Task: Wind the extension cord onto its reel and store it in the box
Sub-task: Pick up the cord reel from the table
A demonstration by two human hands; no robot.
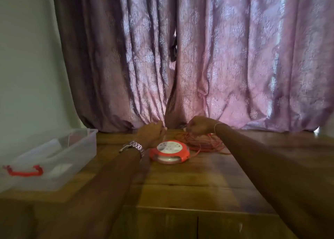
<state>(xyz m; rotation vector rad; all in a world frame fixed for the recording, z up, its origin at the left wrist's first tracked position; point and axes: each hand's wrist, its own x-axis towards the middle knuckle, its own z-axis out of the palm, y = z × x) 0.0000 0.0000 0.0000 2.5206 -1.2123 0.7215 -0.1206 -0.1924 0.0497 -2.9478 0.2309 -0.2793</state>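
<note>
A round orange reel (169, 153) with a white socket face lies flat on the wooden table (198, 184). Behind it and to its right lies a loose pile of thin orange cord (204, 142), one strand running to the reel's right side. My left hand (151, 134), with a metal watch at the wrist, hovers just behind the reel's left edge, fingers curled; whether it pinches anything is unclear. My right hand (198, 125), with a thin bracelet, is closed in a fist over the cord pile and seems to grip cord. A clear plastic box (54, 159) with a red latch stands at the left.
A purple patterned curtain (198, 58) hangs right behind the table's far edge. A pale wall is at the left. The clear box holds some pale items. The table's near edge and a cabinet front lie below my arms.
</note>
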